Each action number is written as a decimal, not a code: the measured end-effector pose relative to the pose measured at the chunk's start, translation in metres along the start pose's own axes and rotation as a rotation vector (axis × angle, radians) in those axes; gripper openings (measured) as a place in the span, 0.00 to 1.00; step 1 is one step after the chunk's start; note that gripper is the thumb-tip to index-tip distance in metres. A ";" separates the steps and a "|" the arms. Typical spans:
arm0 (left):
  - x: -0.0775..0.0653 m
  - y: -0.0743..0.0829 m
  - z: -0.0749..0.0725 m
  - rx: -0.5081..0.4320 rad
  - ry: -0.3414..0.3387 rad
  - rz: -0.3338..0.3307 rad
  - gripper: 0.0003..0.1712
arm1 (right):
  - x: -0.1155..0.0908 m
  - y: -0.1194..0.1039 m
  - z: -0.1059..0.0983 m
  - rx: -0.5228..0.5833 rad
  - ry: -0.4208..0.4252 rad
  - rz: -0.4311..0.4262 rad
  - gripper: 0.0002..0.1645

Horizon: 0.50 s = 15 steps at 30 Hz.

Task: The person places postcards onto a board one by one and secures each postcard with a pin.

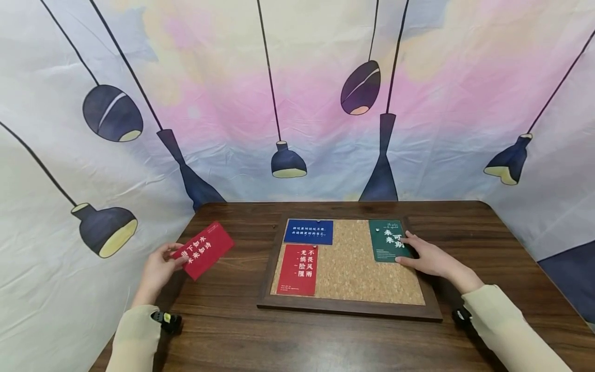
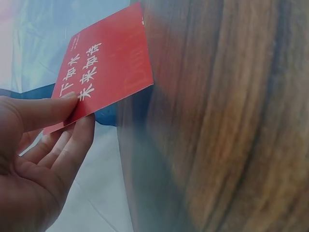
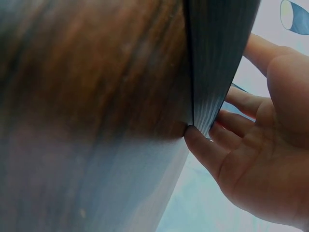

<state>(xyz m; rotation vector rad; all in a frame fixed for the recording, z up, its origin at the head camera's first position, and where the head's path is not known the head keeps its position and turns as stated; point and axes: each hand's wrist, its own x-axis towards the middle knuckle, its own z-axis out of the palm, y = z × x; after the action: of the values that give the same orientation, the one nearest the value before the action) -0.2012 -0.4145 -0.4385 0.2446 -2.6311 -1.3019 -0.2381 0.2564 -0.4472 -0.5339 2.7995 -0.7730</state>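
Observation:
My left hand [image 1: 159,268] pinches a red card [image 1: 215,252] by one corner, thumb on the printed face and fingers behind. White Chinese characters show on the tilted card, held up at the left of the board. My right hand [image 1: 434,259] reaches over the right edge of a wood-framed cork board [image 1: 353,274], with its fingertips at a green card [image 1: 383,253]. In the right wrist view its fingers lie extended along the dark frame [image 3: 215,63]. A pushpin [image 1: 377,230] sits near the green card's upper left.
On the board's left side, a blue card [image 1: 308,239] is above a second red card [image 1: 290,281], each with a pin at its top. The board lies on a brown wooden table [image 1: 223,320]. Behind hangs a cloth backdrop [image 1: 223,77] printed with lamps.

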 end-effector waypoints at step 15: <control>0.012 0.027 0.002 -0.077 -0.040 0.037 0.27 | 0.000 0.001 0.001 0.007 -0.004 0.002 0.50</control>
<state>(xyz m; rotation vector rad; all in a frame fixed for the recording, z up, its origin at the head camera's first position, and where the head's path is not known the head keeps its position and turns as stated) -0.2152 -0.4001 -0.4170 0.1595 -2.5983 -1.4068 -0.2380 0.2564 -0.4489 -0.5312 2.7920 -0.7794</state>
